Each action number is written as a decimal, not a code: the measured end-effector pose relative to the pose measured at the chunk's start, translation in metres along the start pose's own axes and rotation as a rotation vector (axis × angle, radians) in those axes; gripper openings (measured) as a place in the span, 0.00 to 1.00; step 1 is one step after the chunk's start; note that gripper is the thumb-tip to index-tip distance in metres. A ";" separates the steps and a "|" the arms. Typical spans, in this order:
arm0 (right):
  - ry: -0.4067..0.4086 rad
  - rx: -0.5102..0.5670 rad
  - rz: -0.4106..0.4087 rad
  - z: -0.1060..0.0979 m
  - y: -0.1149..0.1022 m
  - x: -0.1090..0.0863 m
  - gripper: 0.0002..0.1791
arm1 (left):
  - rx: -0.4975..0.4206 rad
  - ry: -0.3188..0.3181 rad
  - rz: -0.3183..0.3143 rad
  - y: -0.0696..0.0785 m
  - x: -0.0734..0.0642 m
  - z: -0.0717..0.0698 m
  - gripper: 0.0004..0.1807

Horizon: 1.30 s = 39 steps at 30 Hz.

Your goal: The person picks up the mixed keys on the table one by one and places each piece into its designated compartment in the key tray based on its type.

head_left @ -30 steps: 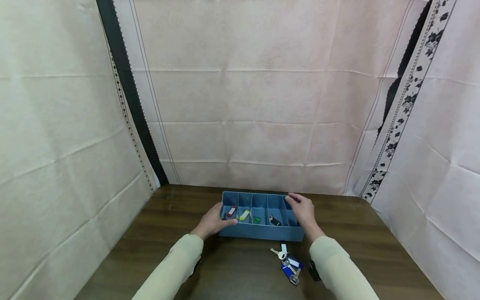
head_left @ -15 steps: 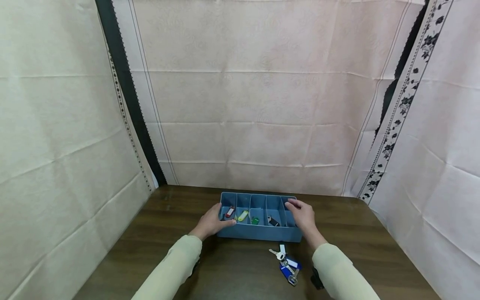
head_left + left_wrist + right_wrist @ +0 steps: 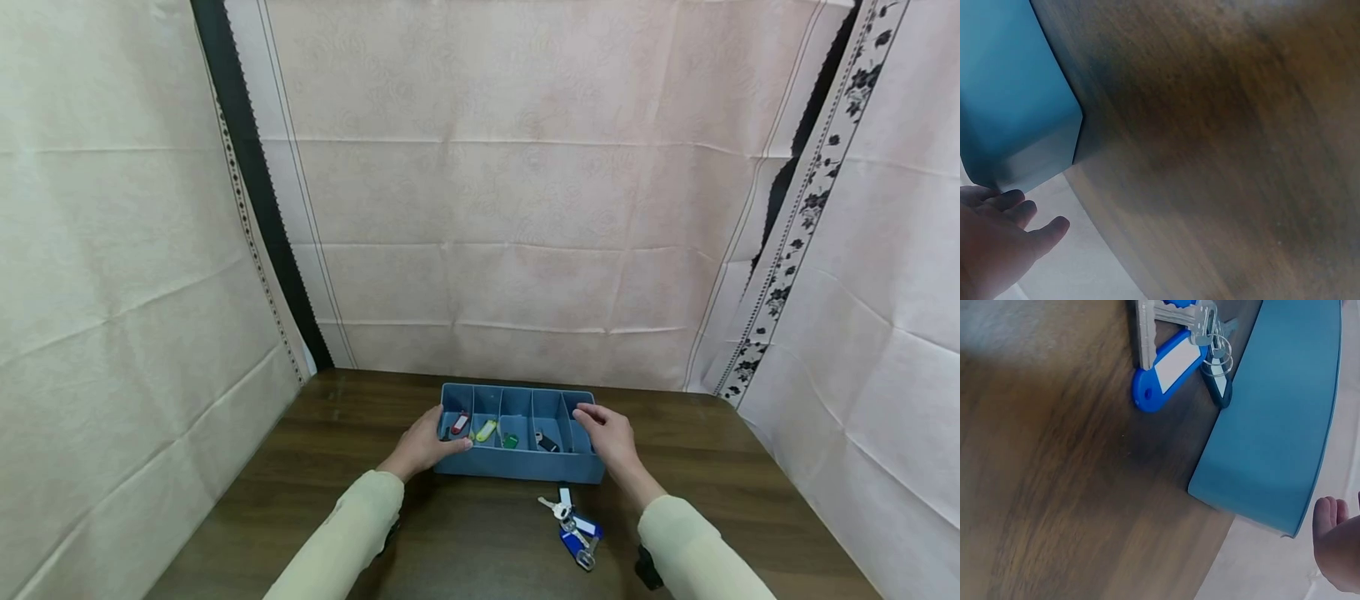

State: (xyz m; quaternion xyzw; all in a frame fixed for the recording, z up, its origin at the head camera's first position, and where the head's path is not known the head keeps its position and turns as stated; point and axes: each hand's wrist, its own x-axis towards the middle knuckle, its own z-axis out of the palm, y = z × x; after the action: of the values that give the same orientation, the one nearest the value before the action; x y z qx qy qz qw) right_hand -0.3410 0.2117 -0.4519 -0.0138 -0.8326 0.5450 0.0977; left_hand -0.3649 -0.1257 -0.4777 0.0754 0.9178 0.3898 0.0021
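A blue divided box (image 3: 517, 467) stands on the table with a row of compartments. Inside, from the left, lie key tags: red (image 3: 460, 423), yellow (image 3: 486, 431), green (image 3: 511, 441) and black (image 3: 548, 442). My left hand (image 3: 420, 442) holds the box's left front corner, thumb along the front rim and fingers at the end wall. Over the rightmost compartment hovers my right hand (image 3: 609, 433), thumb and fingertips close together; I cannot tell whether something is between them. The box (image 3: 1266, 425) hides part of that hand in the right wrist view.
In front of the box's right half lie keys with blue tags (image 3: 576, 546); a dark tag with a white label (image 3: 1217, 384) lies against the front wall. Pale cloth (image 3: 525, 208) hangs behind the brown table (image 3: 465, 533) and along both sides.
My right hand has come down slightly from the box's back right rim and drawn a little to the right. The left hand keeps its place on the box.
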 end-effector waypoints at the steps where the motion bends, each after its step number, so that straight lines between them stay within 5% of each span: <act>1: -0.007 0.001 -0.006 -0.001 -0.001 -0.001 0.25 | 0.000 0.001 0.006 0.000 0.000 0.000 0.59; 20: -0.101 -0.070 -0.060 -0.024 -0.001 -0.037 0.22 | -0.064 -0.026 0.015 -0.001 0.002 0.000 0.61; 39: -0.290 -0.245 -0.159 -0.019 0.056 -0.060 0.10 | -0.067 -0.040 -0.022 0.001 0.000 0.000 0.61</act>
State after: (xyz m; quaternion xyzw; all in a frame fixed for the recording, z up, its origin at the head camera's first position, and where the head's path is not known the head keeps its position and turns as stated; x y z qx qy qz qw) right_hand -0.2835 0.2435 -0.5047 0.1187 -0.8964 0.4266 0.0172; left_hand -0.3648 -0.1254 -0.4771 0.0727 0.9048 0.4186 0.0273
